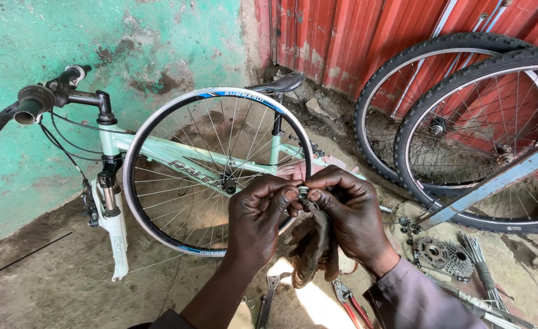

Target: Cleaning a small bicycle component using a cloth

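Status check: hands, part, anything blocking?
Left hand and right hand both pinch small metal part. Dark rag hangs from right hand. Bare wheel rim behind; nothing blocking.

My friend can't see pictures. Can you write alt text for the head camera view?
Two hands, left hand and right hand, pinch a small metal part with a dark rag, before a bare wheel rim and mint bicycle frame.
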